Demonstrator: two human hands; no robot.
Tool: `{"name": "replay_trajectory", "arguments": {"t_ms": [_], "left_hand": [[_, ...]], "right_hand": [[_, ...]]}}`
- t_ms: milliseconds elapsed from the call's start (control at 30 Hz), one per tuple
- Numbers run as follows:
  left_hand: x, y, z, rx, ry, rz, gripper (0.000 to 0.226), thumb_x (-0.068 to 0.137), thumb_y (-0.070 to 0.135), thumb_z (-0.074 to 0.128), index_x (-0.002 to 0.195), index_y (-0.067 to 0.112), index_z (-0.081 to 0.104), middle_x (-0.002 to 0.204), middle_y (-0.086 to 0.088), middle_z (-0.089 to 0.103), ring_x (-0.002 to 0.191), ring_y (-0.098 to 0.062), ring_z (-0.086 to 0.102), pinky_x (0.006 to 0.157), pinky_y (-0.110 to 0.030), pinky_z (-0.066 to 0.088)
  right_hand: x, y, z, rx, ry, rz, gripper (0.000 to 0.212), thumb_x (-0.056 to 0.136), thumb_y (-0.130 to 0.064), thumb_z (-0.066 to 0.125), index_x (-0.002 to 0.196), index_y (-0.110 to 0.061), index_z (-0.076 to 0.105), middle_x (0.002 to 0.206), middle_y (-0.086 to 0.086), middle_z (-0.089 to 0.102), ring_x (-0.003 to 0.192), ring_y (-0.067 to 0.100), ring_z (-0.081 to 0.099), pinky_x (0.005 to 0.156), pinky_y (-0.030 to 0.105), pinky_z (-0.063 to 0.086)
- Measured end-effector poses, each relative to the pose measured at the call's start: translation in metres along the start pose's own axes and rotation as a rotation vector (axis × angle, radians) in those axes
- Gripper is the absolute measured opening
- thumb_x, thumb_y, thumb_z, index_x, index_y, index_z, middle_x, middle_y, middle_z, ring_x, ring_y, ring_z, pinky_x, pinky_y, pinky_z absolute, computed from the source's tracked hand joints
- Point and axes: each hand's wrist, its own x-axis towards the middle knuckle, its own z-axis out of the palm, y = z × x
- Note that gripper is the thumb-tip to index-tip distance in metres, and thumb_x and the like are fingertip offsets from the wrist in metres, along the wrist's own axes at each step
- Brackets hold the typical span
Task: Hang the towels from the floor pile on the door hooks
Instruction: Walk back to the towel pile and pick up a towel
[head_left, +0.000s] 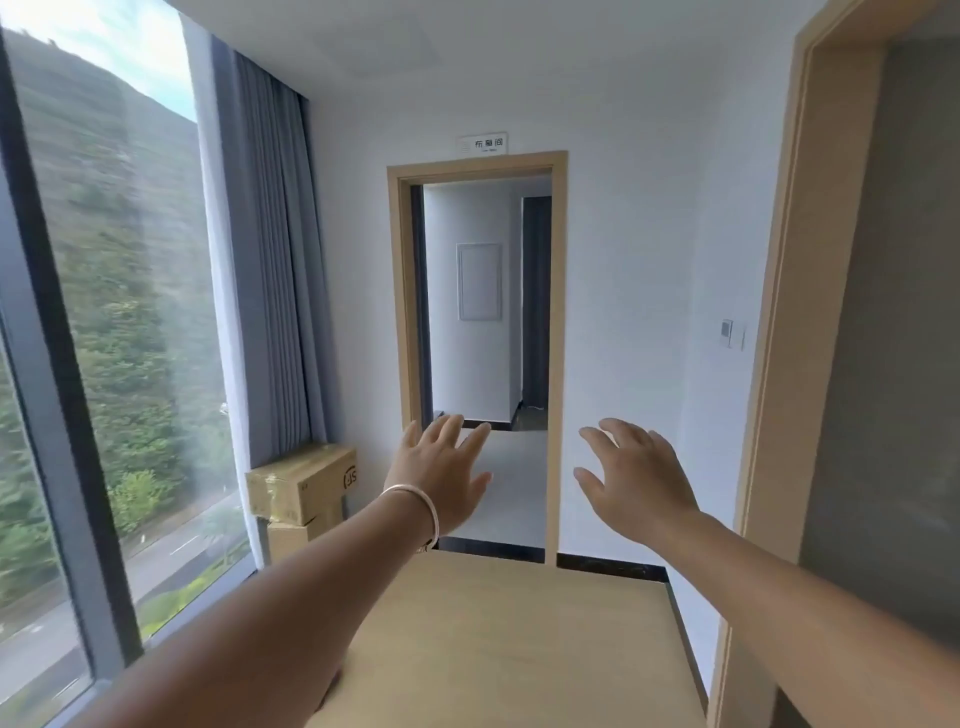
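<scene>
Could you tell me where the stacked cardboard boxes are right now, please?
In the head view the cardboard boxes sit at lower left, stacked against the window below the grey curtain, left of the open doorway and just beyond the left hand.

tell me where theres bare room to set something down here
The wooden surface below the left hand and right hand shows bare. The floor through the open doorway also looks free. It is crowded by the curtain, where cardboard boxes are stacked.
</scene>
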Motion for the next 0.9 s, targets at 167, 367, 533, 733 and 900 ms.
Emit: {"name": "replay_trajectory", "arguments": {"t_ms": [167,367,533,733,900], "left_hand": [[0.067,-0.014,0.036,-0.039,0.023,0.067,0.061,0.097,0.055,0.031,0.149,0.03,0.014,0.156,-0.005,0.024,0.145,-0.025,0.019,0.118,-0.052,0.015],[0.14,-0.033,0.073,-0.064,0.031,0.117,0.061,0.097,0.056,0.029,0.15,0.031,0.013,0.158,-0.004,0.02,0.147,-0.026,0.015,0.118,-0.052,0.011],[0.189,-0.033,0.107,-0.075,0.03,0.154,0.06,0.097,0.056,0.03,0.15,0.031,0.014,0.158,-0.004,0.021,0.147,-0.027,0.016,0.118,-0.052,0.012],[0.256,-0.004,0.143,-0.095,0.02,0.158,0.061,0.097,0.054,0.031,0.15,0.03,0.011,0.158,-0.006,0.021,0.147,-0.025,0.015,0.118,-0.051,0.011],[0.31,0.034,0.165,-0.076,0.023,0.145,0.059,0.097,0.053,0.032,0.149,0.03,0.013,0.157,-0.006,0.021,0.146,-0.025,0.016,0.117,-0.052,0.012]], "right_hand": [[0.049,0.022,0.022,-0.062,-0.015,0.074,0.051,0.097,-0.047,0.037,0.144,-0.028,0.034,0.152,-0.001,0.032,0.14,0.017,0.025,0.117,0.04,0.017],[0.11,0.038,0.049,-0.105,-0.007,0.117,0.051,0.097,-0.048,0.036,0.144,-0.028,0.035,0.151,-0.001,0.033,0.14,0.018,0.027,0.116,0.039,0.019],[0.142,0.059,0.082,-0.119,-0.032,0.145,0.051,0.097,-0.047,0.035,0.145,-0.029,0.033,0.152,-0.003,0.03,0.141,0.017,0.024,0.117,0.039,0.015],[0.183,0.106,0.117,-0.09,-0.03,0.16,0.05,0.097,-0.047,0.036,0.144,-0.03,0.033,0.152,-0.003,0.03,0.141,0.017,0.023,0.118,0.039,0.014],[0.22,0.166,0.141,-0.067,0.018,0.142,0.05,0.097,-0.046,0.038,0.143,-0.028,0.036,0.151,-0.002,0.033,0.14,0.017,0.026,0.117,0.039,0.015]]}}
